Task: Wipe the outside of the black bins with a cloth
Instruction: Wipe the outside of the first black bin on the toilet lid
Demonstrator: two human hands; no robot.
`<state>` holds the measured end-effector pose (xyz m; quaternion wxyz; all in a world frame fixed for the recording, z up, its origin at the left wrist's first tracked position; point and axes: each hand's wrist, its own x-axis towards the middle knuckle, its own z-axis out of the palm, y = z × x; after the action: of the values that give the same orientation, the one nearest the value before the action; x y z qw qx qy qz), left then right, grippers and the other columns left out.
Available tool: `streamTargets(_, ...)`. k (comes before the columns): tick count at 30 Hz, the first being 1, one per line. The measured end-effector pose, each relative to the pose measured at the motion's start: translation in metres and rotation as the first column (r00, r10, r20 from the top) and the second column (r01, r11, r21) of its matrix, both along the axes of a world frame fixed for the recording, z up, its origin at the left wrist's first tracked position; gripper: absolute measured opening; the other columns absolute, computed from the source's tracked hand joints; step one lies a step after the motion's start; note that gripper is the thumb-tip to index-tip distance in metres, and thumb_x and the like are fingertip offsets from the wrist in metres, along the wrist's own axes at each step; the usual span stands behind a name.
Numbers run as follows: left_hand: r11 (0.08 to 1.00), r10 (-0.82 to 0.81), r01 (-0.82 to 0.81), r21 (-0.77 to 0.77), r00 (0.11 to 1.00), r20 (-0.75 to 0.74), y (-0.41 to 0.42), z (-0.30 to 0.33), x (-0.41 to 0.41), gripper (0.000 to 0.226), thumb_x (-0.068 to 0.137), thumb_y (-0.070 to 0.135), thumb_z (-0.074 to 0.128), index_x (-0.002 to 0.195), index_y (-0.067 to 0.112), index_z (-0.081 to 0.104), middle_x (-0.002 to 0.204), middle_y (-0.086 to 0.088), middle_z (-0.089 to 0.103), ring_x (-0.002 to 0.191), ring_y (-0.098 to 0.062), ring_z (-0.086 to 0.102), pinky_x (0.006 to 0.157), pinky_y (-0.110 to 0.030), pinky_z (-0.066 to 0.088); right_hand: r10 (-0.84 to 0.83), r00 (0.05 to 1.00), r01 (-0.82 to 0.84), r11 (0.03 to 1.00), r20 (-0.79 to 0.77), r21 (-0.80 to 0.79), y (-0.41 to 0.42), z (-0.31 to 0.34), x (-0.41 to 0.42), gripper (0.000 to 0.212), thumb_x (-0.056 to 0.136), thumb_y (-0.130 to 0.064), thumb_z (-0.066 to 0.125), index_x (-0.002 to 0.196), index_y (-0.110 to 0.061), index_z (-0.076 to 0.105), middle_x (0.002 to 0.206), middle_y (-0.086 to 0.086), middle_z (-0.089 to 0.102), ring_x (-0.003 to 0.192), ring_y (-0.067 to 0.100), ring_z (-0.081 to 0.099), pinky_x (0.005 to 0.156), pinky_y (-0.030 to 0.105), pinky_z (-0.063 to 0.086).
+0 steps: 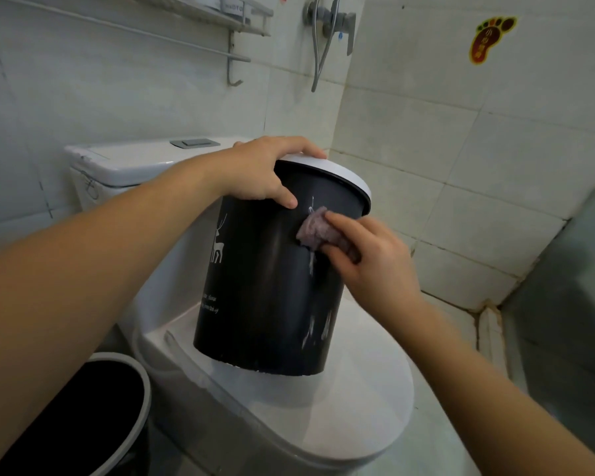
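A black bin (265, 286) with a white rim and a white deer print stands tilted on the closed toilet lid (358, 407). My left hand (265, 170) grips its rim at the top, thumb on the black side. My right hand (371, 255) presses a small purple-grey cloth (315, 228) against the bin's upper right side. Wet streaks show on the black wall under the cloth. A second black bin (93, 417) with a grey rim stands on the floor at the lower left, partly hidden by my left forearm.
The white toilet tank (124, 166) is behind the bin. A metal shelf and towel rail (186, 29) hang on the tiled wall above. A shower valve with hose (330, 25) is at the top centre. A glass partition (571, 304) stands at the right.
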<state>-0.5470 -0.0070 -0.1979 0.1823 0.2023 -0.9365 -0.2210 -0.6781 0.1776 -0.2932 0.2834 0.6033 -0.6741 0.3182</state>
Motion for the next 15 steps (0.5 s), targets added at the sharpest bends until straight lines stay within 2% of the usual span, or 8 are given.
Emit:
streamTargets(2,1.0,0.0,0.0,-0.01,1.0,0.005,-0.001,0.0,0.001,0.075,0.074,0.022,0.082,0.131,0.057,0.047,0.136,0.012,0.053,0.126,-0.027,0.048,0.11,-0.047,0.037,-0.008,1.0,0.008,1.0,-0.003,0.011,-0.001,0.002,0.0,0.043,0.087,-0.024,0.074,0.128,-0.015,0.064,0.094,0.007,0.063,0.081,0.025,0.058,0.065,0.037,0.052)
streamTargets(4,1.0,-0.001,0.001,-0.011,1.0,0.001,-0.002,-0.001,0.002,0.076,0.074,0.022,0.083,0.132,0.056,0.047,0.136,0.013,0.053,0.127,-0.027,0.047,0.11,-0.047,0.037,0.053,0.997,-0.049,0.997,-0.063,0.062,0.009,-0.009,0.004,0.044,0.085,-0.023,0.074,0.127,-0.014,0.064,0.092,0.007,0.062,0.078,0.026,0.057,0.063,0.04,0.053)
streamTargets(7,1.0,-0.008,0.008,-0.013,1.0,-0.002,-0.002,-0.001,0.002,0.076,0.073,0.023,0.083,0.129,0.059,0.046,0.135,0.016,0.052,0.127,-0.025,0.046,0.111,-0.046,0.036,0.156,0.973,-0.132,0.981,-0.172,0.142,0.026,-0.029,0.009,0.04,0.087,-0.024,0.069,0.125,-0.013,0.065,0.09,0.006,0.06,0.076,0.024,0.057,0.059,0.037,0.053)
streamTargets(9,1.0,-0.013,0.013,-0.028,1.0,-0.002,-0.001,-0.002,0.002,0.076,0.073,0.024,0.082,0.129,0.06,0.046,0.136,0.015,0.051,0.128,-0.025,0.045,0.111,-0.046,0.035,0.163,0.965,-0.133,0.979,-0.206,0.151,0.026,-0.028,0.007,0.037,0.087,-0.023,0.066,0.123,-0.013,0.067,0.09,0.006,0.061,0.076,0.026,0.058,0.058,0.036,0.053)
streamTargets(11,0.999,-0.006,0.006,-0.038,1.0,-0.001,0.0,-0.002,0.002,0.077,0.073,0.025,0.081,0.129,0.062,0.044,0.139,0.014,0.05,0.13,-0.028,0.043,0.112,-0.046,0.034,0.108,0.977,-0.087,0.989,-0.185,0.116,0.016,-0.015,0.004,0.038,0.085,-0.019,0.069,0.123,-0.014,0.067,0.088,0.007,0.061,0.076,0.028,0.058,0.06,0.039,0.052)
streamTargets(15,0.999,-0.014,0.015,-0.046,1.0,0.003,0.001,-0.001,0.004,0.077,0.075,0.023,0.078,0.129,0.064,0.043,0.141,0.014,0.048,0.131,-0.024,0.042,0.113,-0.045,0.033,-0.017,1.0,0.017,1.0,-0.019,-0.021,-0.014,0.022,0.0,0.037,0.086,-0.02,0.071,0.123,-0.016,0.067,0.093,0.009,0.064,0.085,0.031,0.061,0.069,0.04,0.052)
